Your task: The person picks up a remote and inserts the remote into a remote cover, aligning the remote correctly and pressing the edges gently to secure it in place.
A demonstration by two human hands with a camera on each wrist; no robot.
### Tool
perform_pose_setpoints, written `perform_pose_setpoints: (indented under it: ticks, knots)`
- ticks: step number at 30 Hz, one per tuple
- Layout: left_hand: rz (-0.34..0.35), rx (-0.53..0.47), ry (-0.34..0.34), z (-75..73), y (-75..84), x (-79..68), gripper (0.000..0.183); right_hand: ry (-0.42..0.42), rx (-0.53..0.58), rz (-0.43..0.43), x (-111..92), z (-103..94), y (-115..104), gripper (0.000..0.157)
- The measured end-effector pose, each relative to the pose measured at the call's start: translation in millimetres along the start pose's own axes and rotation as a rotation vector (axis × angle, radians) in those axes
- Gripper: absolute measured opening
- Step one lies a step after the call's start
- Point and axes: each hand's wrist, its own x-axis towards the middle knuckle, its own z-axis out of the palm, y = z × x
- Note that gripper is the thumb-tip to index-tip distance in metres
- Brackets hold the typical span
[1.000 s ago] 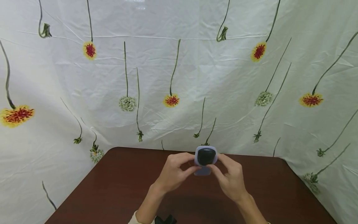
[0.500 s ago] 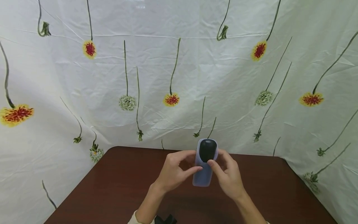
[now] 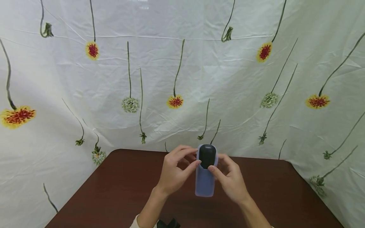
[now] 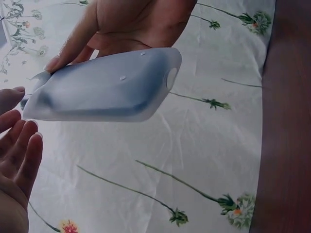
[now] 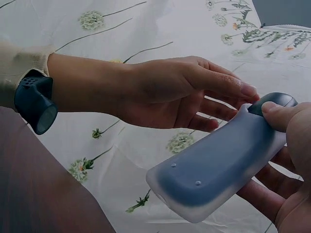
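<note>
A black, smooth, rounded device [image 3: 207,155] sits inside a translucent bluish silicone cover [image 3: 204,185], with its upper end showing through the cover's opening. What kind of device it is I cannot tell. My left hand [image 3: 177,169] pinches the cover's left rim beside the opening, thumb in front. On the other side, my right hand [image 3: 232,180] grips the cover, its thumb [image 5: 277,114] on the device's exposed face and its fingers behind. The left wrist view shows the underside of the cover [image 4: 107,92], with two small bumps and a hole in the end.
Below the hands lies a dark brown table [image 3: 128,180]. A white cloth [image 3: 159,79] printed with flowers hangs behind it. The left wrist carries a dark strap-on camera [image 5: 36,102] beneath a cream sleeve [image 5: 24,68].
The covered device has tilted from nearly end-on to showing its long face, and shifted slightly left. My left thumb and fingers have moved up along the rim.
</note>
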Motion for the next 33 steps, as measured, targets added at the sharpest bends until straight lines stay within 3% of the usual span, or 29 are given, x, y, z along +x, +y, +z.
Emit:
perform_pose_setpoints:
  ticks: [5, 12, 24, 30, 33]
  knots:
    - [-0.035, -0.029, 0.000, -0.3, 1.5, 1.9, 0.028, -0.023, 0.032, 0.008, -0.6, 1.2, 0.1, 0.028]
    - [-0.203, -0.155, 0.000, -2.0, 0.5, 1.4, 0.022, -0.059, 0.044, -0.024, 0.2, 1.1, -0.6, 0.029]
    - [-0.391, -0.329, -0.085, -8.7, 0.8, 0.3, 0.016, -0.059, 0.024, -0.062, -0.9, 0.6, 0.4, 0.032]
    - [-0.424, -0.348, -0.125, -12.6, 0.5, 1.0, 0.012, -0.052, 0.029, -0.071, -1.2, 1.6, 2.3, 0.033]
    - [-0.417, -0.308, -0.125, -13.7, 1.0, 1.5, 0.010, -0.058, 0.038, -0.073, -1.0, 2.6, 2.7, 0.033]
